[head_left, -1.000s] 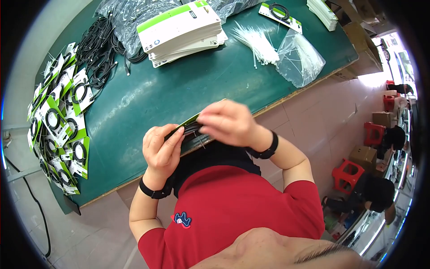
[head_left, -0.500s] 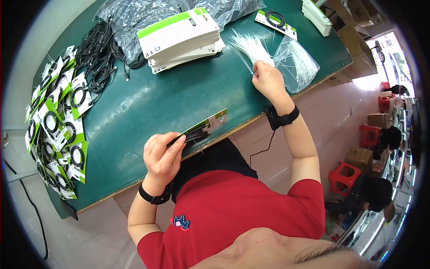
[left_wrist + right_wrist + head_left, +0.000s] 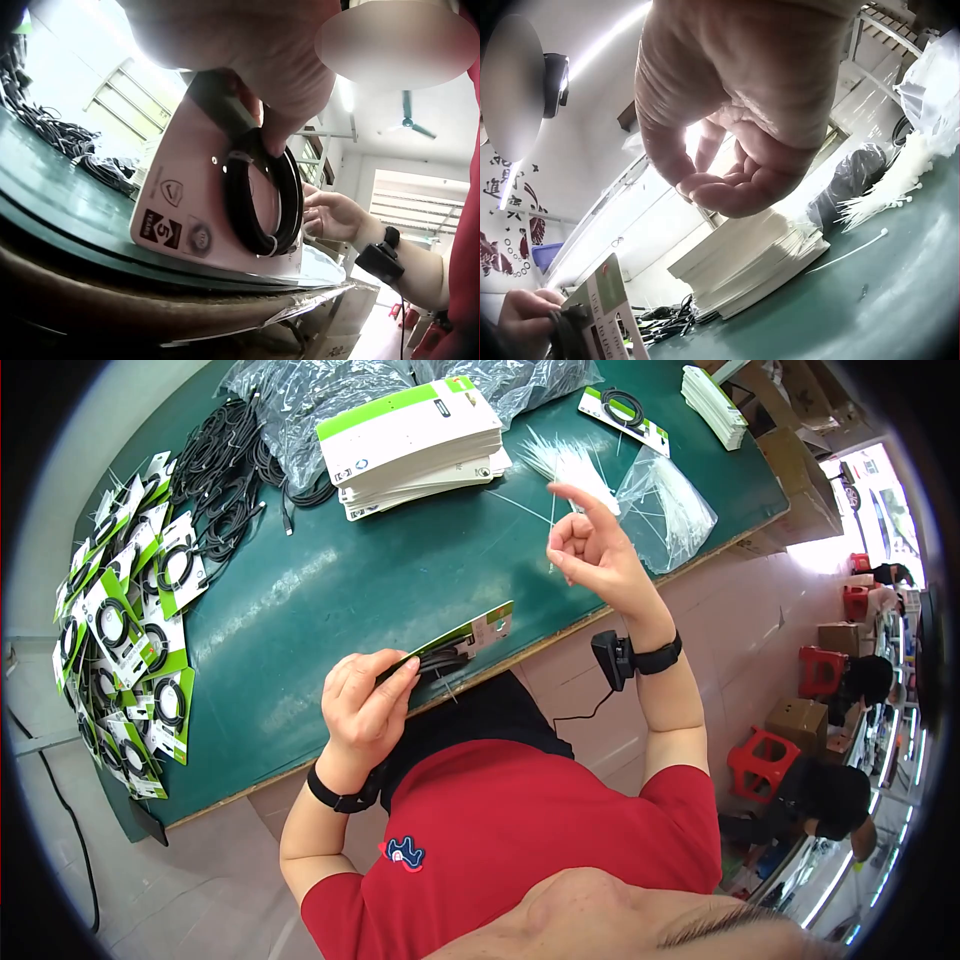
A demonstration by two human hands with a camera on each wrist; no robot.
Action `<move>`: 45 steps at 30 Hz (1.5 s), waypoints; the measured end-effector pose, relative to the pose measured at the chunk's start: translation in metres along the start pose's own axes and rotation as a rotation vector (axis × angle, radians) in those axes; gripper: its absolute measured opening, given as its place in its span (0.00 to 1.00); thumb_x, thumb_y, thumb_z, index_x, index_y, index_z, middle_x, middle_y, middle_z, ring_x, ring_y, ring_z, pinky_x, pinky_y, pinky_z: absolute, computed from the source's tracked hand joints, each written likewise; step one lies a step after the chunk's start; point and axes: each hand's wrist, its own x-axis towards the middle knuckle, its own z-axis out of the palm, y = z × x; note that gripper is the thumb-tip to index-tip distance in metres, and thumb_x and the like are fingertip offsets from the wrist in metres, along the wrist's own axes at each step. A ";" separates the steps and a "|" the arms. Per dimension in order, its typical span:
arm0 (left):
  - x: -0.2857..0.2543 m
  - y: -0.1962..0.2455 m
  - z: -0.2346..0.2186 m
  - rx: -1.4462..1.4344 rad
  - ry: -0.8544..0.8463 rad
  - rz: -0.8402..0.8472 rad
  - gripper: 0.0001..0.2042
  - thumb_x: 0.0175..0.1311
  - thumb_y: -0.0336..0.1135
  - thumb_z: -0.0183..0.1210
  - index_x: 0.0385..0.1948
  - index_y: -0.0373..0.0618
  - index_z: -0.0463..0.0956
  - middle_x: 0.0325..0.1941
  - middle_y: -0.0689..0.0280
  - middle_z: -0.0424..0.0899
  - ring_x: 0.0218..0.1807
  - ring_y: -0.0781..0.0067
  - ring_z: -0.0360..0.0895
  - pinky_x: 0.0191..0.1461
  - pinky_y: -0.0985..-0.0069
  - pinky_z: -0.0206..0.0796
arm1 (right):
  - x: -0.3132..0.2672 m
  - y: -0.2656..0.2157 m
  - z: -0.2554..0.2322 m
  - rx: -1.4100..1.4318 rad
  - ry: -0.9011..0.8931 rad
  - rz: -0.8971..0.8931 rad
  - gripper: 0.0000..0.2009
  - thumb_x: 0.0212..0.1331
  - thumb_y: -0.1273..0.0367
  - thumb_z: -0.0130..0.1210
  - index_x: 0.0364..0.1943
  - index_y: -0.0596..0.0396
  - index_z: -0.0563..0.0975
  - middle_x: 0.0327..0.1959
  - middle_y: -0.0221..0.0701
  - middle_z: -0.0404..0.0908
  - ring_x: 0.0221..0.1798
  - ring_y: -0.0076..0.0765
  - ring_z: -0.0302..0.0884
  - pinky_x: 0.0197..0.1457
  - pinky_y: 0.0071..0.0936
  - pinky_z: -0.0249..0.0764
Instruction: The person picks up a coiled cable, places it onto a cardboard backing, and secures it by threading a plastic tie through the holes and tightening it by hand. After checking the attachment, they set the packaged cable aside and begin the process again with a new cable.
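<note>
My left hand [image 3: 365,700] pinches a green-and-white card [image 3: 492,628] at its left end. A coiled black cable [image 3: 440,658] lies against the card, and the left wrist view shows the coil [image 3: 234,202] bound with white ties. My right hand [image 3: 605,555] is raised over the table by the loose white cable ties [image 3: 575,465], index finger extended and the others curled. A thin white tie shows at its thumb; in the right wrist view the fingertips of that hand [image 3: 735,112] meet, the tie hidden there. One tie [image 3: 847,253] lies on the table.
A stack of cards [image 3: 410,445] stands at the back, beside plastic bags [image 3: 300,420]. Black cables [image 3: 215,480] and carded cables [image 3: 130,630] cover the left side. A bag of ties [image 3: 675,510] lies at right, near another carded cable [image 3: 625,415].
My right hand has left the card, reached to the loose ties, and now sits slightly closer with its index finger raised. A single tie now lies apart from the pile. The left hand keeps its hold.
</note>
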 end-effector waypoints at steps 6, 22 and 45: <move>-0.001 0.001 -0.002 -0.010 -0.003 -0.006 0.12 0.49 0.22 0.70 0.37 0.41 0.85 0.40 0.61 0.84 0.37 0.61 0.80 0.43 0.66 0.73 | 0.005 0.007 0.017 -0.503 -0.131 -0.222 0.15 0.58 0.82 0.57 0.49 0.55 0.83 0.34 0.26 0.75 0.33 0.19 0.74 0.34 0.21 0.71; -0.004 0.001 -0.002 -0.002 0.003 0.005 0.13 0.49 0.22 0.70 0.39 0.42 0.85 0.40 0.61 0.83 0.38 0.61 0.81 0.42 0.67 0.73 | 0.002 0.021 0.038 -1.577 -0.247 -0.480 0.14 0.49 0.78 0.56 0.43 0.60 0.80 0.39 0.35 0.81 0.38 0.38 0.83 0.40 0.28 0.81; -0.016 0.016 -0.007 -0.009 -0.044 0.088 0.12 0.46 0.21 0.68 0.35 0.41 0.85 0.39 0.61 0.83 0.31 0.64 0.80 0.34 0.71 0.71 | 0.012 -0.038 0.066 -0.014 0.005 -0.240 0.05 0.60 0.77 0.65 0.34 0.57 0.78 0.34 0.30 0.80 0.28 0.17 0.75 0.27 0.14 0.68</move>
